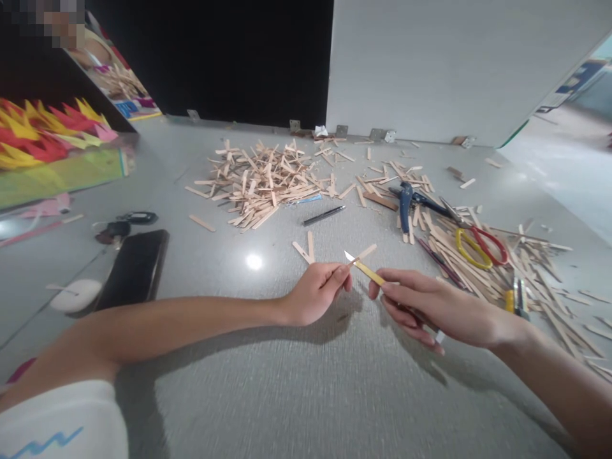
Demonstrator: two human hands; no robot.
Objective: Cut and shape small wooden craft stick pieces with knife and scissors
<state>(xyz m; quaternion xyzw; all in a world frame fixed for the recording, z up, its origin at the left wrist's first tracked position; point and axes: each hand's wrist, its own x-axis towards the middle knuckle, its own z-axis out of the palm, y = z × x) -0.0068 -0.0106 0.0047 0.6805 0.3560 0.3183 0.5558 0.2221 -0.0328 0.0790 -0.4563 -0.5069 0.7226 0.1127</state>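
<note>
My left hand (315, 290) pinches a small wooden craft stick (367, 253) between thumb and fingers, its free end pointing up to the right. In my right hand (421, 299) is a yellow craft knife (369, 273), its pale pointed blade reaching toward the stick. The blade crosses close to the stick; whether it touches is unclear. Just beyond my left hand, two loose craft sticks (310, 245) form a V on the grey table (248, 395). Further back lies a dark pen (324, 215).
A large heap of craft sticks (262, 178) lies at the back. On the right are a blue glue gun (406, 204), scissors (482, 245) and more sticks. A phone (136, 264) and keys (115, 231) lie left. Upright black and white panels (430, 70) stand behind. A person (93, 51) is at upper left.
</note>
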